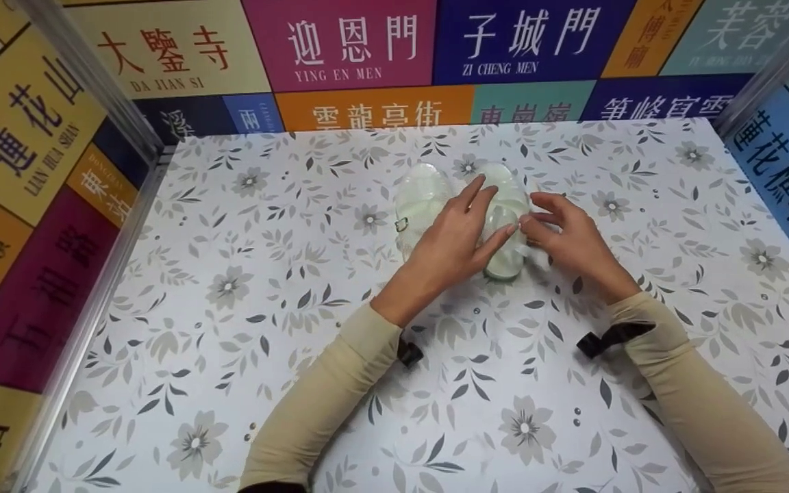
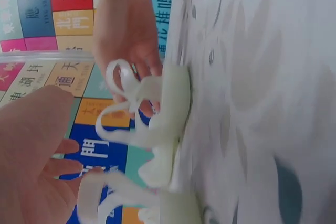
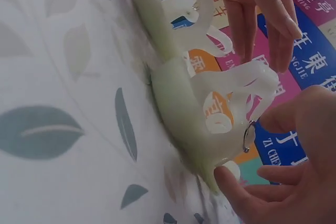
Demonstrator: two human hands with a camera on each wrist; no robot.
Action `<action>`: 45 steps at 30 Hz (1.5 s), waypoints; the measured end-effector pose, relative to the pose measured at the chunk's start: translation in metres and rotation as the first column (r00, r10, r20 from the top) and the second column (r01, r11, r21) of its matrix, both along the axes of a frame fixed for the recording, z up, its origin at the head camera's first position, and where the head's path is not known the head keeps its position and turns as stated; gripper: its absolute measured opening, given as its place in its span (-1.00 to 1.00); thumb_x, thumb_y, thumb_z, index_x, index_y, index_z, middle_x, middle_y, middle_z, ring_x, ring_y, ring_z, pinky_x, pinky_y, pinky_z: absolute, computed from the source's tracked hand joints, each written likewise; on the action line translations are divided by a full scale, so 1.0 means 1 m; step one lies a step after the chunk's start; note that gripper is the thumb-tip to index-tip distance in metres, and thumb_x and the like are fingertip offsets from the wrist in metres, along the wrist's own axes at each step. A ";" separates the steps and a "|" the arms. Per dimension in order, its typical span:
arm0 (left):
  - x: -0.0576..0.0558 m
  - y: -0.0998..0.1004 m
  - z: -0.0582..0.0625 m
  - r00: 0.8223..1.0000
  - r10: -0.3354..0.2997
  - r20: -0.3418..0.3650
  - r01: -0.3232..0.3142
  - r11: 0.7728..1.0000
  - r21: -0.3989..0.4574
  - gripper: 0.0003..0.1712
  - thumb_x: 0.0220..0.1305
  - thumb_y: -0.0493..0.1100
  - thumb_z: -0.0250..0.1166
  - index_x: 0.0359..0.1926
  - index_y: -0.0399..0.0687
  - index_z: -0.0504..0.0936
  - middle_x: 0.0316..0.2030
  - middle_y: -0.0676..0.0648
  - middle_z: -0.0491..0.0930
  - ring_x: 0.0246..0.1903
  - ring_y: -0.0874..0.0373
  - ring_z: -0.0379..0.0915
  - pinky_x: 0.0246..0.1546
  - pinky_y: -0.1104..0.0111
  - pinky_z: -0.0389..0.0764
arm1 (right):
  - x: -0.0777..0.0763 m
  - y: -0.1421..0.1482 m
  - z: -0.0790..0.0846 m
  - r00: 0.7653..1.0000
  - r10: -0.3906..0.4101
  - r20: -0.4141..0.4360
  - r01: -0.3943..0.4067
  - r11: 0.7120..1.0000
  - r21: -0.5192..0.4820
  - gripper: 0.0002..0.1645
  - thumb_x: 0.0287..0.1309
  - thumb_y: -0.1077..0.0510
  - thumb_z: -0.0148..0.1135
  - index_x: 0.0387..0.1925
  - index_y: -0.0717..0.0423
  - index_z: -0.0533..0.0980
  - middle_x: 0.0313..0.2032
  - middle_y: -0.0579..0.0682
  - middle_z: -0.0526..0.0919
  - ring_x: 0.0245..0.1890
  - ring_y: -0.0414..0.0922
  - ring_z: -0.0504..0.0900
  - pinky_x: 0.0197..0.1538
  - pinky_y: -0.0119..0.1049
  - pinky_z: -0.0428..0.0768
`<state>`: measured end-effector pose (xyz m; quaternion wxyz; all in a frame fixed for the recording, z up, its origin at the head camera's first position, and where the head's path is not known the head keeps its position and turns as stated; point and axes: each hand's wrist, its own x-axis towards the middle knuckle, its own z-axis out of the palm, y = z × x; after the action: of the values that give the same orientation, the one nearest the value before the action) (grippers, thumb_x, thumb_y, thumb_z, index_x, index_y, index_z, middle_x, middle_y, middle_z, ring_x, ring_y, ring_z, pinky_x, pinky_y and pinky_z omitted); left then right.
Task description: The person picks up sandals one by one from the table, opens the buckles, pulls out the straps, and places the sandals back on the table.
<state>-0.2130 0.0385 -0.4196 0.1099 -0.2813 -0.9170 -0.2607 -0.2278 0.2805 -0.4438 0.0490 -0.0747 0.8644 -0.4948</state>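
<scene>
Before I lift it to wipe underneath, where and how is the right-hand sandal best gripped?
Probably across the thick sole at that sandal's near end, coming from the head camera's side: it lies sole-down with that end facing the camera, while the strap loops look thinner and likelier to flex.

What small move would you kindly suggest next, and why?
I would probably have the right hand pinch the metal buckle on the sandal nearest it, since that hand's fingertips lie close to the buckle, while the left hand appears to grip nothing.
</scene>
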 end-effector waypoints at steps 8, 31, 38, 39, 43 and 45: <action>0.008 0.029 -0.005 0.991 -0.020 0.130 0.017 1.000 0.022 -0.05 0.64 0.26 0.15 0.66 -0.32 0.12 0.65 -0.46 0.09 0.58 -0.27 0.29 0.58 0.09 0.42 | -0.004 -0.001 -0.010 0.999 0.000 0.034 0.000 1.000 -0.001 -0.12 0.56 -0.16 0.24 0.65 0.20 0.23 0.61 0.22 0.34 0.58 0.22 0.41 0.56 0.13 0.45; 0.007 0.033 -0.033 0.868 0.016 0.497 -0.187 0.936 0.297 0.14 0.43 0.54 0.17 0.70 -0.04 0.06 0.47 -0.32 0.50 0.51 -0.12 0.40 0.47 0.05 0.53 | -0.003 0.000 -0.017 0.997 -0.025 0.079 0.037 0.987 -0.157 -0.10 0.45 -0.21 0.38 0.62 0.06 0.33 0.56 0.16 0.45 0.59 0.10 0.40 0.27 -0.51 0.57; 0.013 0.034 -0.032 0.879 0.024 0.476 -0.181 0.941 0.287 0.14 0.41 0.59 0.15 0.71 0.03 0.08 0.48 -0.32 0.47 0.52 -0.13 0.38 0.48 0.00 0.51 | -0.003 0.003 -0.015 0.998 0.001 0.068 0.007 0.994 -0.112 -0.13 0.46 -0.25 0.35 0.60 0.00 0.36 0.55 0.10 0.48 0.57 0.07 0.43 0.34 -0.44 0.52; 0.015 0.034 -0.031 0.881 0.024 0.473 -0.178 0.942 0.284 0.14 0.41 0.59 0.14 0.71 0.04 0.08 0.48 -0.32 0.47 0.51 -0.13 0.39 0.47 0.00 0.51 | -0.003 0.004 -0.015 0.998 0.014 0.057 -0.008 0.995 -0.103 -0.15 0.47 -0.24 0.35 0.60 0.00 0.36 0.54 0.11 0.49 0.56 0.08 0.44 0.29 -0.49 0.52; 0.021 0.034 -0.029 0.884 0.012 0.467 -0.159 0.948 0.275 0.13 0.42 0.60 0.12 0.71 0.04 0.08 0.49 -0.32 0.45 0.52 -0.15 0.39 0.46 0.01 0.53 | -0.001 0.008 -0.012 0.997 0.075 0.012 -0.074 0.996 -0.054 -0.24 0.51 -0.15 0.33 0.56 0.04 0.40 0.50 0.14 0.53 0.52 0.14 0.48 0.16 -0.60 0.53; 0.024 0.032 -0.029 0.886 0.002 0.464 -0.147 0.950 0.277 0.13 0.43 0.59 0.11 0.71 0.04 0.08 0.50 -0.32 0.44 0.52 -0.16 0.38 0.47 0.00 0.52 | 0.000 0.010 -0.011 0.995 0.097 0.004 -0.097 0.994 -0.041 -0.27 0.51 -0.12 0.33 0.54 0.06 0.43 0.48 0.15 0.55 0.51 0.17 0.49 0.14 -0.60 0.54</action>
<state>-0.1888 0.0710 -0.4482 -0.0575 -0.1560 -0.8759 -0.4530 -0.2277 0.2906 -0.4545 0.0742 -0.1161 0.8494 -0.5095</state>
